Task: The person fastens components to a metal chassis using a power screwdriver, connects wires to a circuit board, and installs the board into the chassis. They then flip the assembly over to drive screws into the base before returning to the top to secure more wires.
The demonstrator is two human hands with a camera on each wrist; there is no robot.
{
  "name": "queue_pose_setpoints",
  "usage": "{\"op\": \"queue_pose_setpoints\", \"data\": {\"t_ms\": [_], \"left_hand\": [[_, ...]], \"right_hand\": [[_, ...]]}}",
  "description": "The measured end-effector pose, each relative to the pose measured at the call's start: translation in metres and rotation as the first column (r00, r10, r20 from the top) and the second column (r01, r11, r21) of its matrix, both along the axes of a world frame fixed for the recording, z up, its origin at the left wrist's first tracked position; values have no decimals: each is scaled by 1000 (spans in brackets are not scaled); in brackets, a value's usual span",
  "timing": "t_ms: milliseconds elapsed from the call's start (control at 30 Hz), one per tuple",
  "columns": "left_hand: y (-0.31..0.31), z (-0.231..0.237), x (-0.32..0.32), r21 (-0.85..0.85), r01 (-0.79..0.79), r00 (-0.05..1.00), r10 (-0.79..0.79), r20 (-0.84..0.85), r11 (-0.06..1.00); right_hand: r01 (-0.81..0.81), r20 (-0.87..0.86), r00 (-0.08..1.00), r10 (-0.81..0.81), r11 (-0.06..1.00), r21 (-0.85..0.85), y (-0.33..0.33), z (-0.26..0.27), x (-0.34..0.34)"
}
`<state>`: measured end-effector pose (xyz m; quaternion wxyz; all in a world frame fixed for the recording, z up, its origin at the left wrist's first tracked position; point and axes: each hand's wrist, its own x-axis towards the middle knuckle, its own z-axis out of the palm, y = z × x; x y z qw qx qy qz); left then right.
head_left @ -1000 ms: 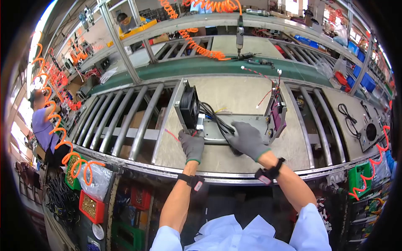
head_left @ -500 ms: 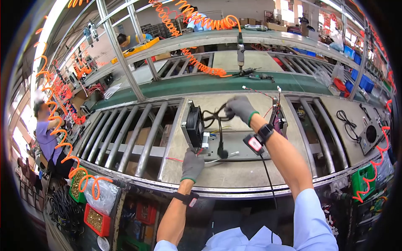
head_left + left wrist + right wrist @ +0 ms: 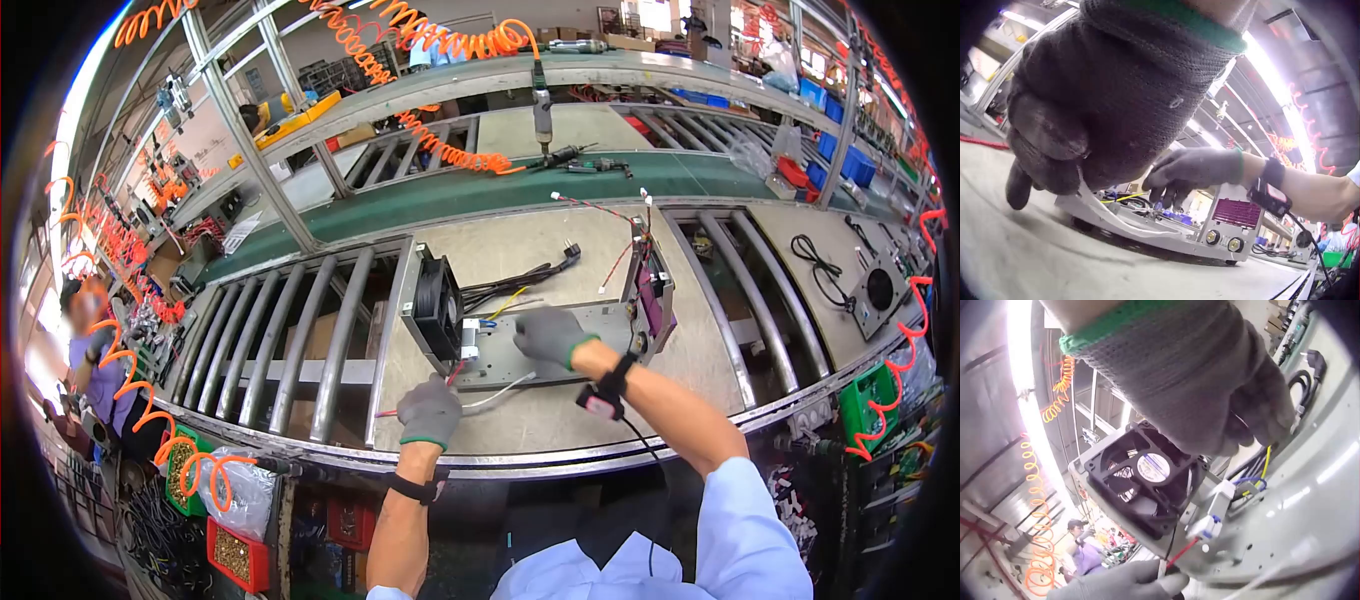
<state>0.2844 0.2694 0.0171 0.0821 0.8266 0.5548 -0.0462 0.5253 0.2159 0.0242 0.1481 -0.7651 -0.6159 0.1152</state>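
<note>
My gloved left hand (image 3: 430, 412) is at the near left of a metal chassis, its fingers curled around a white wire (image 3: 1113, 219) that trails right along the near edge. Close by, a red wire (image 3: 1184, 551) runs from a white connector (image 3: 470, 340) toward this hand. A black fan (image 3: 435, 305) stands upright at the chassis's left end. Over the flat base plate (image 3: 612, 326) is my gloved right hand (image 3: 552, 335), fingers loosely bent and holding nothing visible. A bundled black power cord (image 3: 515, 285) lies behind the plate.
A purple part (image 3: 658, 300) and red wires stand at the chassis's right end. Metal rollers (image 3: 345, 340) flank the board. Another fan panel (image 3: 882, 290) with a cord lies far right. A screwdriver (image 3: 543, 125) hangs from an orange coil above the green belt (image 3: 400, 208).
My right hand lifted the black cord off the chassis, laid it behind the plate, let go and came back over the plate. My left hand has drawn slightly toward me from the fan.
</note>
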Motion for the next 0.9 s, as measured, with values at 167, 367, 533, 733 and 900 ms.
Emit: {"op": "queue_pose_setpoints", "data": {"t_ms": [167, 367, 533, 733, 900], "left_hand": [[7, -25, -5, 108, 42, 978, -63, 198, 993], [7, -39, -7, 164, 26, 891, -97, 443, 986], [-36, 13, -23, 239, 94, 896, -187, 403, 966], [-45, 66, -18, 145, 243, 863, -282, 420, 959], [5, 79, 11, -3, 409, 843, -377, 384, 912]], "right_hand": [[5, 94, 995, -23, 983, 183, -97, -45, 2], [-165, 261, 963, 70, 918, 360, -119, -69, 26], [-241, 250, 955, 160, 910, 337, -169, -9, 28], [-122, 118, 990, 82, 915, 385, -229, 47, -6], [14, 86, 994, -60, 886, 464, -232, 48, -32]]}}
